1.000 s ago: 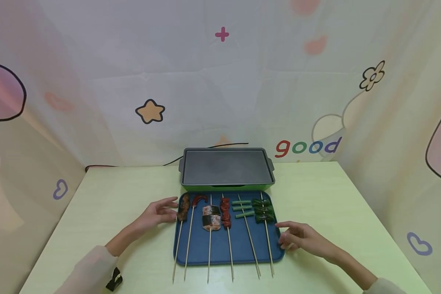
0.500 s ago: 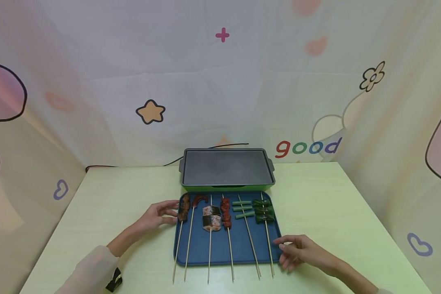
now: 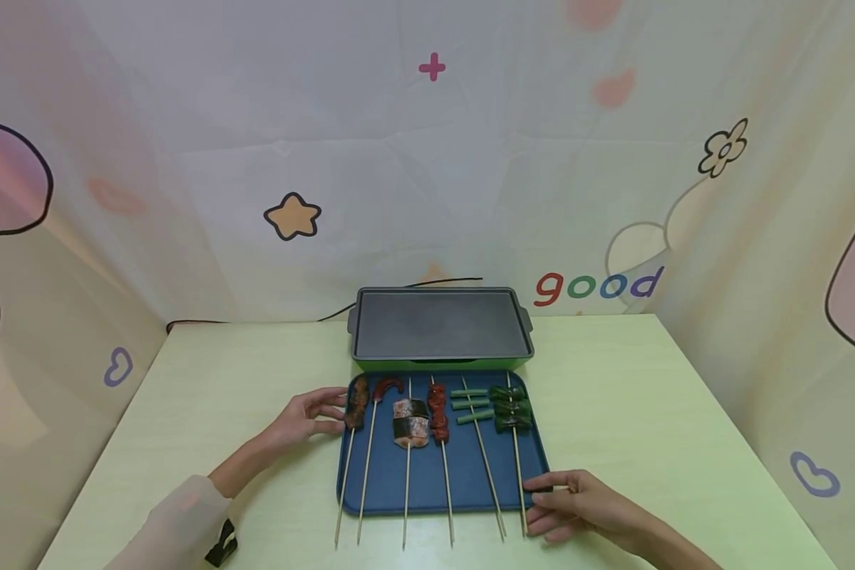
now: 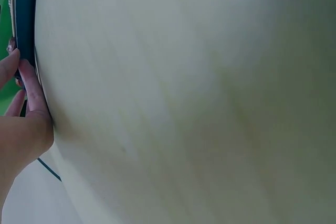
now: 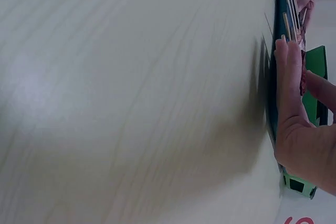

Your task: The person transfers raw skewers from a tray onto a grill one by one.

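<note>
A blue tray (image 3: 463, 483) holds several skewers, laid side by side with their sticks pointing toward me. At its left rim rests my left hand (image 3: 306, 416), fingers loosely spread beside the brown meat skewer (image 3: 357, 404). In the left wrist view the fingertips (image 4: 32, 85) are right at the tray's edge. My right hand (image 3: 577, 507) is at the tray's near right corner. Its fairly straight fingers touch the lower stick of the dark green leafy-looking skewer (image 3: 511, 408), with the thumb apart from them in the right wrist view. This skewer still lies on the tray.
Directly behind the tray stands a green grill (image 3: 442, 324) with a flat dark plate. Between the outer skewers lie a curled red one (image 3: 388, 389), a white-and-black block (image 3: 410, 423), a red meat one (image 3: 438, 412) and one with green stalks (image 3: 473, 405). A patterned curtain (image 3: 470, 198) hangs behind.
My right hand has come down along the tray's right edge toward me, to the green skewer's stick, whose lower end has shifted slightly left. The left hand has barely moved.
</note>
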A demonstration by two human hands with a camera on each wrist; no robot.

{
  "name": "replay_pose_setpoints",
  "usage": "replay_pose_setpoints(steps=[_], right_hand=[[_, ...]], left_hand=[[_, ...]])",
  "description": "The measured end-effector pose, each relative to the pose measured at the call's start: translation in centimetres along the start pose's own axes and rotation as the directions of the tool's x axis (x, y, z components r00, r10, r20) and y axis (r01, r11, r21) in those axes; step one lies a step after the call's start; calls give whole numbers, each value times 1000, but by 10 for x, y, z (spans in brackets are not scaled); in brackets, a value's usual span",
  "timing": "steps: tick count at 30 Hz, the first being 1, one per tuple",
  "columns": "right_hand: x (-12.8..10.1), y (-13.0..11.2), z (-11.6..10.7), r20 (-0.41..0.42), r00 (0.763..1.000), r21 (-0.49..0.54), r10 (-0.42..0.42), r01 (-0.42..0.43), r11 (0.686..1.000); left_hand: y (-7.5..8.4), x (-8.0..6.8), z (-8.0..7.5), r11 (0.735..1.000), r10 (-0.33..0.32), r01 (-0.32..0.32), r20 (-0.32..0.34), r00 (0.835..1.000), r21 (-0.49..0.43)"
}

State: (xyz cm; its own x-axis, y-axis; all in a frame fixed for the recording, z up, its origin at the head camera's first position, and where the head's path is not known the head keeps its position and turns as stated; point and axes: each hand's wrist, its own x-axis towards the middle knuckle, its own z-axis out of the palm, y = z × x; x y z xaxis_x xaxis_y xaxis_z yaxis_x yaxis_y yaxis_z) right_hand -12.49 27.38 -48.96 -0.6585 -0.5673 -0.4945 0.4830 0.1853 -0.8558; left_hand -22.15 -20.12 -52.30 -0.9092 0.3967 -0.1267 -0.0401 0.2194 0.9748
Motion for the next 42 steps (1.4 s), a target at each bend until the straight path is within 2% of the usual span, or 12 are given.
replay_pose_setpoints(steps=[7, 12, 20, 27, 33, 39, 42], right_hand=[[2, 4, 8, -72, 996, 35, 58, -56, 998], [2, 3, 8, -126, 991, 20, 42, -39, 999], [1, 2, 3, -50, 999, 41, -8, 10, 999], [0, 4, 4, -81, 997, 17, -15, 17, 1000], [-3, 5, 1, -71, 996, -13, -52, 51, 999], [-10, 7, -4, -66, 996, -51, -54, 51, 997], [-9, 8, -1, -52, 997, -50, -55, 53, 997]], left_hand=[[-3, 3, 1, 1000, -4, 4, 3, 1000, -1], [-4, 3, 0, 1000, -15, 15, 4, 1000, -14], [-4, 1, -1, 1000, 10, -10, 9, 1000, -19], [-3, -1, -3, 1000, 8, -8, 5, 1000, -6], [-2, -4, -4, 1000, 3, -2, 6, 1000, -7], [-2, -1, -1, 1000, 1, -1, 9, 1000, -20], [-3, -5, -4, 1000, -11, 11, 2, 1000, -16]])
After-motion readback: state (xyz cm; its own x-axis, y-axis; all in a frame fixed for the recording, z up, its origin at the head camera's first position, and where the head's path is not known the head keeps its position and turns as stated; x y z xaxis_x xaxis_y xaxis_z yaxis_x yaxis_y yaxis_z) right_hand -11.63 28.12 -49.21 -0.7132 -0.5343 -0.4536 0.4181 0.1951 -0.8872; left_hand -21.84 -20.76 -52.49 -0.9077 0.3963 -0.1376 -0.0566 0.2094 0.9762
